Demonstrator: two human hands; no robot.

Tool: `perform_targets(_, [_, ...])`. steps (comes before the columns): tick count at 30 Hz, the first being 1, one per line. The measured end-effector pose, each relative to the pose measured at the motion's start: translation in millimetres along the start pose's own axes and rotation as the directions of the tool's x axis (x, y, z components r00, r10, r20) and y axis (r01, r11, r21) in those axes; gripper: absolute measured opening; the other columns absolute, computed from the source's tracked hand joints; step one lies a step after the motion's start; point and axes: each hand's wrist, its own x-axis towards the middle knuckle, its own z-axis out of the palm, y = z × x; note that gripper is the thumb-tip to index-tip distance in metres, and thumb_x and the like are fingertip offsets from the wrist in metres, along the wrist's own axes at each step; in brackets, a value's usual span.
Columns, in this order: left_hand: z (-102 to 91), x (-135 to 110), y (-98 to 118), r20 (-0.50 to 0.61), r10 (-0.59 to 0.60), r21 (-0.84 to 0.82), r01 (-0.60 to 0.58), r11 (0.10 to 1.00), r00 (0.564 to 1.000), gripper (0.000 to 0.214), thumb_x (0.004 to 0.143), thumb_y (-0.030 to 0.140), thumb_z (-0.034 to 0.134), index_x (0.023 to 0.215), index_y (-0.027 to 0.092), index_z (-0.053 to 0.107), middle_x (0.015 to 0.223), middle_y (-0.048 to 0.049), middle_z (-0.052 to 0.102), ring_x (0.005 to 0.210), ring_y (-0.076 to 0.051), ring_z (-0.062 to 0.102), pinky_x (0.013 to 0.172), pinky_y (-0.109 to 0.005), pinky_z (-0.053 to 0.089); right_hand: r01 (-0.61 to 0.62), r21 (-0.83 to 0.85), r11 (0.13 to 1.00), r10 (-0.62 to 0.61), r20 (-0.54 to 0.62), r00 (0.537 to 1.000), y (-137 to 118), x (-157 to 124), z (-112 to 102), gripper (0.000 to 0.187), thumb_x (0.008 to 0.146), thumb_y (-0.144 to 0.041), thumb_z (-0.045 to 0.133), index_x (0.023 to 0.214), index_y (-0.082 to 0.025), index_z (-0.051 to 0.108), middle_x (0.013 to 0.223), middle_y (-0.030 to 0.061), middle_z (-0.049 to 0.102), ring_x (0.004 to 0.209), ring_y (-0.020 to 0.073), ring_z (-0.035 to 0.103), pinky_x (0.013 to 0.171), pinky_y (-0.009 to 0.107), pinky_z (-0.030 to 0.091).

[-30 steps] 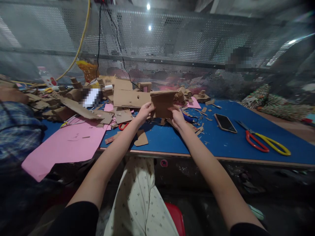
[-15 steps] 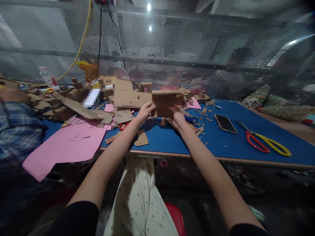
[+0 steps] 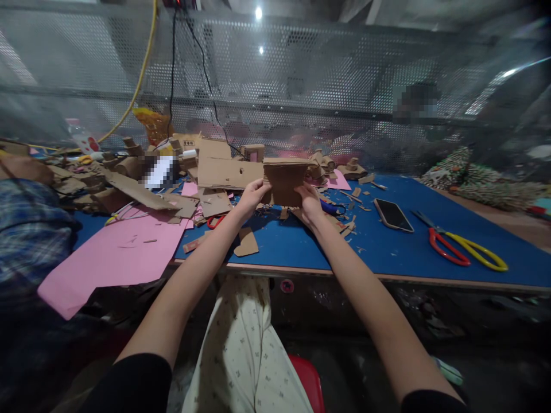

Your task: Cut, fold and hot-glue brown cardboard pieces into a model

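Observation:
Both hands hold one brown cardboard piece upright above the blue table. My left hand grips its left edge, fingers pinched on it. My right hand grips its lower right edge, fingers closed on it. A heap of cardboard sheets and offcuts lies just behind and to the left of the held piece. Small cardboard scraps lie on the table below my left wrist.
A large pink paper sheet hangs over the table's near left edge. A dark phone and red-and-yellow scissors lie to the right. Red scissor handles poke out under the scraps. A perforated metal screen backs the table. A person's plaid sleeve is at the left.
The cardboard piece has been held in nearly the same place, shifting only slightly between my hands. Nothing else has moved.

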Motion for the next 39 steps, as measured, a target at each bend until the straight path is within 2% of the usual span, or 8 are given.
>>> perform_targets(10, [-2.2, 3, -4, -0.073, 0.086, 0.12, -0.077, 0.99, 0.994, 0.026, 0.072, 0.024, 0.07, 0.096, 0.015, 0.067, 0.091, -0.0053, 0.072, 0.095, -0.02, 0.064, 0.082, -0.028, 0.048, 0.058, 0.034, 0.998, -0.058, 0.012, 0.998, -5, -5, 3, 0.015, 0.061, -0.034, 0.065, 0.073, -0.024, 0.061, 0.076, -0.0019, 0.068, 0.084, 0.019, 0.064, 0.08, 0.034, 0.052])
perform_targets(15, [-0.4, -5, 2, -0.022, 0.192, 0.142, -0.188, 0.972, 0.981, 0.032, 0.067, 0.032, 0.078, 0.09, 0.014, 0.066, 0.094, -0.0068, 0.071, 0.106, -0.022, 0.06, 0.09, -0.03, 0.046, 0.144, 0.072, 0.987, -0.148, 0.044, 0.988, -3, -7, 4, 0.025, 0.062, -0.045, 0.071, 0.075, -0.025, 0.063, 0.082, -0.0003, 0.07, 0.099, 0.0228, 0.063, 0.085, 0.036, 0.051])
perform_targets(20, [0.6, -10, 8, 0.009, 0.138, 0.156, -0.138, 0.978, 0.99, 0.03, 0.064, 0.033, 0.08, 0.08, 0.015, 0.063, 0.077, -0.0027, 0.067, 0.084, -0.018, 0.061, 0.074, -0.026, 0.046, -0.004, 0.091, 0.996, 0.001, 0.035, 0.999, 2, -3, 1, 0.031, 0.067, -0.055, 0.064, 0.072, -0.025, 0.061, 0.079, 0.0007, 0.07, 0.096, 0.0244, 0.064, 0.08, 0.038, 0.054])
perform_targets(24, [0.4, -5, 4, -0.024, 0.082, 0.13, -0.078, 0.988, 0.996, 0.019, 0.071, 0.027, 0.074, 0.077, 0.016, 0.061, 0.061, 0.002, 0.057, 0.064, -0.012, 0.054, 0.064, -0.024, 0.041, 0.034, 0.027, 0.999, -0.033, -0.041, 0.999, 4, -1, 1, 0.021, 0.06, -0.041, 0.067, 0.072, -0.024, 0.062, 0.075, -0.0006, 0.068, 0.087, 0.0215, 0.064, 0.076, 0.034, 0.052])
perform_targets(27, [0.2, -2, 2, -0.005, 0.02, 0.062, -0.019, 0.998, 1.0, 0.011, 0.075, 0.023, 0.068, 0.076, 0.016, 0.059, 0.06, 0.0033, 0.055, 0.055, -0.008, 0.048, 0.057, -0.022, 0.037, -0.023, 0.049, 0.999, 0.028, -0.094, 0.995, 3, 1, 3, 0.021, 0.057, -0.035, 0.065, 0.074, -0.023, 0.061, 0.07, -0.0018, 0.067, 0.079, 0.0201, 0.063, 0.074, 0.033, 0.051])
perform_targets(31, [-0.5, -1, 1, -0.011, -0.023, 0.029, 0.023, 0.999, 1.0, 0.011, 0.073, 0.021, 0.069, 0.079, 0.016, 0.062, 0.066, 0.0018, 0.061, 0.06, -0.008, 0.053, 0.059, -0.021, 0.039, -0.037, 0.052, 0.998, 0.042, -0.091, 0.995, 1, 0, 3, 0.024, 0.057, -0.032, 0.066, 0.078, -0.023, 0.062, 0.075, -0.0019, 0.069, 0.081, 0.0193, 0.064, 0.077, 0.033, 0.051])
perform_targets(35, [-1.0, 0, 0, -0.006, -0.008, 0.024, 0.008, 1.0, 1.0, 0.034, 0.06, 0.023, 0.081, 0.089, 0.014, 0.066, 0.077, -0.0006, 0.069, 0.076, -0.014, 0.062, 0.071, -0.024, 0.045, -0.019, 0.047, 0.999, 0.017, 0.027, 0.999, 1, -1, 1, 0.029, 0.057, -0.03, 0.072, 0.084, -0.021, 0.066, 0.078, -0.0016, 0.071, 0.08, 0.0177, 0.064, 0.077, 0.031, 0.051])
perform_targets(39, [-1.2, 0, -3, 0.005, -0.017, 0.066, 0.017, 0.998, 1.0, 0.045, 0.048, 0.026, 0.087, 0.085, 0.012, 0.068, 0.077, -0.0021, 0.071, 0.078, -0.016, 0.062, 0.073, -0.026, 0.045, 0.002, 0.051, 0.999, -0.004, 0.047, 0.999, 1, -4, 1, 0.032, 0.055, -0.029, 0.075, 0.085, -0.021, 0.067, 0.077, -0.0036, 0.072, 0.074, 0.0165, 0.063, 0.075, 0.031, 0.051])
